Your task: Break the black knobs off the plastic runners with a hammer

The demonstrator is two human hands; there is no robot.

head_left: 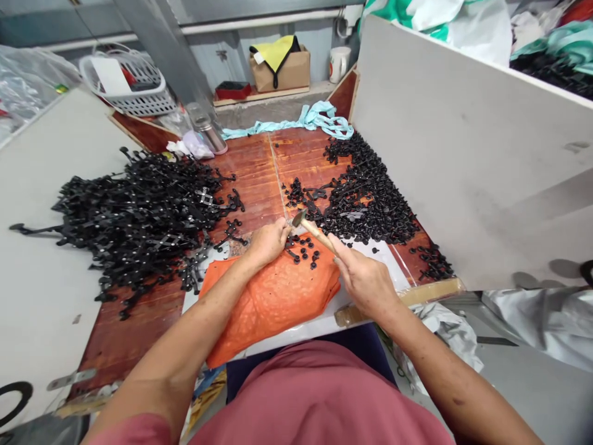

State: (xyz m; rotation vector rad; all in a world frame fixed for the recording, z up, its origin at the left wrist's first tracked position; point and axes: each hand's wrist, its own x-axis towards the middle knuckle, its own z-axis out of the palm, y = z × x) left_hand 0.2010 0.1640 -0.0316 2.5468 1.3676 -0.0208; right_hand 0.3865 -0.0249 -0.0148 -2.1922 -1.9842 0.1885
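My right hand (364, 275) is closed round the wooden handle of a hammer (317, 235). The hammer's head is close to the fingertips of my left hand (269, 240). Those left fingers are pinched together, and whatever is between them is too small to make out. Under both hands lies an orange cloth bundle (278, 296). Several small black round-headed pieces (303, 250) are scattered on its upper part. At the left is a large heap of black linked parts with shiny rivets (143, 216). Another heap of small black pieces (370, 198) lies to the right.
Tall grey boards (463, 136) flank the reddish wooden table (250, 167). At the back are a light-blue cloth strip (324, 117), a metal flask (208, 130), a white basket (130, 83), a cardboard box (291, 71) and a mug (340, 65).
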